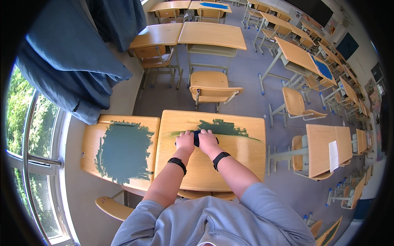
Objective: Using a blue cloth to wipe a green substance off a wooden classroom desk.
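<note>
Both of my hands press on a dark navy bundle, probably a folded cloth [196,139], on a wooden school desk [212,172]. My left hand [185,141] grips its left part and my right hand [208,142] its right part, side by side. Just beyond them lies a ragged dark green paint patch [221,127]. Thin green streaks run from it to the left and right. The near part of the desktop shows bare wood with a glossy reflection. On the adjoining left desk [87,147] is a large grey-green painted patch [124,153].
A wooden chair [209,80] stands beyond my desk. To the left are a blue curtain [77,55] and a window with a metal rail [26,172]. More desks fill the room; one bears a blue patch [321,67], another a white sheet [333,156].
</note>
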A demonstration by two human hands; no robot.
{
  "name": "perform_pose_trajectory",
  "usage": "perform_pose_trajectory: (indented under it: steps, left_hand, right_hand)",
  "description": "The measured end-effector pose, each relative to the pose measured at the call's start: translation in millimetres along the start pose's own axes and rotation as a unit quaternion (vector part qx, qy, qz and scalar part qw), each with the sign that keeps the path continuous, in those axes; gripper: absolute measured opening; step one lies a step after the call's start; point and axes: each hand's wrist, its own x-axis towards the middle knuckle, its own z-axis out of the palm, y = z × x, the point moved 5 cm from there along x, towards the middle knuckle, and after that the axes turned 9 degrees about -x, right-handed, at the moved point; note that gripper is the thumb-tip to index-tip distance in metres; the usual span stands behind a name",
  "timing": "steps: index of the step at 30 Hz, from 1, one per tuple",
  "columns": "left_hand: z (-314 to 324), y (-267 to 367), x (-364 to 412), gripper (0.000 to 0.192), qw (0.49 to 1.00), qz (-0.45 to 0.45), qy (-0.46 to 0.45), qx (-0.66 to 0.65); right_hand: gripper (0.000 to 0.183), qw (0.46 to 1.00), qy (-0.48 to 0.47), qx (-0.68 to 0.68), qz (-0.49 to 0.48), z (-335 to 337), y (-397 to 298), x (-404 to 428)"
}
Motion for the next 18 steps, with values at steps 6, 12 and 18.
perform_pose_trajectory:
  steps: [6,12,18]
  left_hand:
    - [-23,-60,-8,0.034,0.999,-0.036,-0.016,-0.007]
    - [-26,-90,-10,0.037,0.999,-0.031,0.024,-0.003]
    - [-25,-62,-4,0.034,1.0,-0.01,-0.019,0.02]
  right_hand:
    - [0.013,0.999,0.011,-0.01,-0.032,16,-59,26]
    - [0.016,0.999,0.024,-0.013,-0.036,21,-85,30]
    - [0.023,1.0,0.01,0.012,-0.004,20,-62,18]
